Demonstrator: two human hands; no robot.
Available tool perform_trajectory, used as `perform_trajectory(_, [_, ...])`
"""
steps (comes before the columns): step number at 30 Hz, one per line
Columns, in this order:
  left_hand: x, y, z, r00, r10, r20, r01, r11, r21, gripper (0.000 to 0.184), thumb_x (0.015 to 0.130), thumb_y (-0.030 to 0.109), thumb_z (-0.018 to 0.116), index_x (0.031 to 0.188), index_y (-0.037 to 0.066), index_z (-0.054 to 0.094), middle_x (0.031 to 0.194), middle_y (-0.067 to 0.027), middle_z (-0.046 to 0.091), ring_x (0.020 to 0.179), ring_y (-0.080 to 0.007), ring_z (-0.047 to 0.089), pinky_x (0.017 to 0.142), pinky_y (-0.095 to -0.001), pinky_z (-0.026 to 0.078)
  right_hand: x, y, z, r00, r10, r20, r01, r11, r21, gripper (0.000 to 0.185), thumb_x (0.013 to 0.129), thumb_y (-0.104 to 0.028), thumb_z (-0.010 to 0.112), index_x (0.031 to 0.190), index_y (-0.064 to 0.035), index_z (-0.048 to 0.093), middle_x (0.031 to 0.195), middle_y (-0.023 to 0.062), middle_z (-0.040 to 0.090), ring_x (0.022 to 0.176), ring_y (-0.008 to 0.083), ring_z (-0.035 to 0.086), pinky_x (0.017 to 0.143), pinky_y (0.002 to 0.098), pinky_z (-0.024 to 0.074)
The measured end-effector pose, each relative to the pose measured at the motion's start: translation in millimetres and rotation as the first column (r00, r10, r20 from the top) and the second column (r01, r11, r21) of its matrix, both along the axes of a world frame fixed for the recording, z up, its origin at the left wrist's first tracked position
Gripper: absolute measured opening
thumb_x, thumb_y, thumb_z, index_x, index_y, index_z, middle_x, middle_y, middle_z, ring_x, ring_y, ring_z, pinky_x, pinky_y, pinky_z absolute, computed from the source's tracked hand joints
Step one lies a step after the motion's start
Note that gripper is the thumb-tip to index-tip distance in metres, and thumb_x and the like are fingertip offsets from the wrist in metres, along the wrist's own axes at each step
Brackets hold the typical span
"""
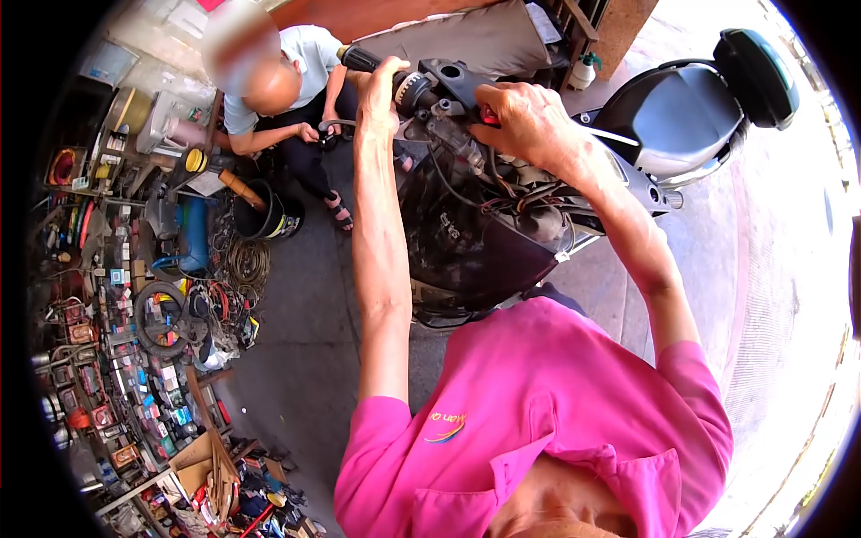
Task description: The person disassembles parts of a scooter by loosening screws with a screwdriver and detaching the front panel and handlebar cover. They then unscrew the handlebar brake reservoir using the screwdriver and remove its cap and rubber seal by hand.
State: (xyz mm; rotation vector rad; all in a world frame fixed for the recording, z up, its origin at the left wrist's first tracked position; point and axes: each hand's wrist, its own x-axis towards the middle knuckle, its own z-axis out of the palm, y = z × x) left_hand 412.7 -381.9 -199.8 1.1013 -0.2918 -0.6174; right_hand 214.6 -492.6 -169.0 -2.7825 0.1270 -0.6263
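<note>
A dark scooter stands before me, its front cover off and wires and metal parts bare around the steering head. My left hand is closed around the handlebar, just inboard of the black grip. On the other side of the steering head, my right hand is closed on a red-handled tool, mostly hidden by the fingers. A thin pale rod shows past that hand; whether it belongs to the tool I cannot tell. Loose wires hang below my right hand.
A person sits at the upper left, holding a dark part with both hands. Nearby are a black bucket, coiled cable and shelves crowded with parts. The scooter's seat and top box extend right.
</note>
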Motion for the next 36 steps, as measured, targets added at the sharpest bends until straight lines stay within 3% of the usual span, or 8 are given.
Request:
perform_trajectory(4, [9,-5,-20,0.984,0.023,0.174,-0.037,0.996,0.079,0.067,0.07,0.011,0.076,0.114,-0.006,0.03,0.092,-0.0125,0.057,0.076,-0.0198,0.063,0.07,-0.0294,0.055,-45,13,15,0.998,-0.011,-0.063,0.005,0.996,-0.09,0.028,0.076,-0.027,0.07,0.09,-0.0039,0.06,0.078,0.0122,0.061,0.064,0.0346,0.06,0.059,0.0408,0.0483])
perform_trajectory(9, [-23,2,-5,0.879,0.289,0.38,-0.356,0.927,0.118,0.088,0.076,0.007,0.071,0.134,-0.005,0.005,0.105,-0.0158,0.056,0.086,-0.0186,0.059,0.075,-0.0283,0.049,-117,26,45,0.985,-0.103,0.135,0.074,0.975,0.209,0.034,0.078,-0.033,0.073,0.073,-0.0031,0.058,0.064,0.0093,0.057,0.052,0.0269,0.058,0.05,0.0359,0.0464])
perform_trajectory(10, [-42,11,3,0.813,0.345,0.469,-0.43,0.899,0.085,0.092,0.078,0.006,0.069,0.139,-0.001,0.001,0.113,-0.0181,0.053,0.095,-0.0186,0.055,0.081,-0.031,0.045,-129,24,64,0.983,-0.165,0.08,0.131,0.937,0.323,0.034,0.078,-0.032,0.074,0.073,-0.0017,0.059,0.064,0.0088,0.057,0.054,0.0206,0.059,0.051,0.0324,0.0466])
perform_trajectory(12, [-57,25,-12,0.269,0.534,0.802,-0.76,0.629,-0.164,0.079,0.08,0.008,0.067,0.14,-0.001,0.015,0.112,-0.0163,0.053,0.094,-0.018,0.054,0.078,-0.0311,0.045,-153,14,85,0.936,-0.216,0.276,0.033,0.839,0.543,0.028,0.08,-0.021,0.073,0.072,0.0006,0.057,0.067,0.0051,0.057,0.057,0.0156,0.056,0.051,0.0264,0.0424])
perform_trajectory(14, [-90,41,-17,0.322,0.64,0.697,-0.742,0.628,-0.235,0.065,0.081,0.011,0.067,0.134,0.0,0.032,0.111,-0.0141,0.054,0.094,-0.0183,0.053,0.077,-0.0301,0.044,-160,-19,75,0.704,-0.16,0.691,-0.47,0.625,0.623,0.048,0.09,-0.042,0.052,0.058,-0.0086,0.038,0.061,0.0058,0.042,0.044,0.0147,0.04,0.039,0.0254,0.0284])
perform_trajectory(16, [-127,38,-31,0.576,0.644,0.504,-0.668,0.726,-0.164,0.057,0.081,0.014,0.069,0.128,-0.002,0.041,0.11,-0.0134,0.054,0.096,-0.0188,0.052,0.08,-0.0307,0.044,-157,-25,100,0.567,-0.126,0.814,-0.755,0.316,0.575,0.057,0.087,-0.061,0.039,0.057,-0.0135,0.028,0.059,0.0028,0.035,0.04,0.0115,0.029,0.037,0.0257,0.0206])
perform_trajectory(20, [-160,22,-58,0.63,0.551,0.547,-0.659,0.752,0.003,0.06,0.076,0.018,0.076,0.125,-0.001,0.046,0.111,-0.0117,0.054,0.1,-0.018,0.053,0.083,-0.0312,0.044,-107,-28,90,0.447,-0.1,0.889,-0.895,-0.056,0.443,0.058,0.089,-0.059,0.04,0.058,-0.0107,0.033,0.061,0.0054,0.037,0.042,0.0133,0.028,0.039,0.0264,0.0223])
perform_trajectory(36, [-158,18,-55,0.487,0.408,0.772,-0.705,0.706,0.072,0.062,0.07,0.029,0.082,0.12,0.003,0.054,0.114,-0.0093,0.045,0.107,-0.0221,0.047,0.088,-0.0372,0.042,-35,-3,50,0.552,-0.086,0.829,-0.834,-0.065,0.549,0.05,0.095,-0.048,0.033,0.062,-0.0096,0.034,0.061,0.0074,0.038,0.038,0.0124,0.025,0.041,0.0285,0.0226])
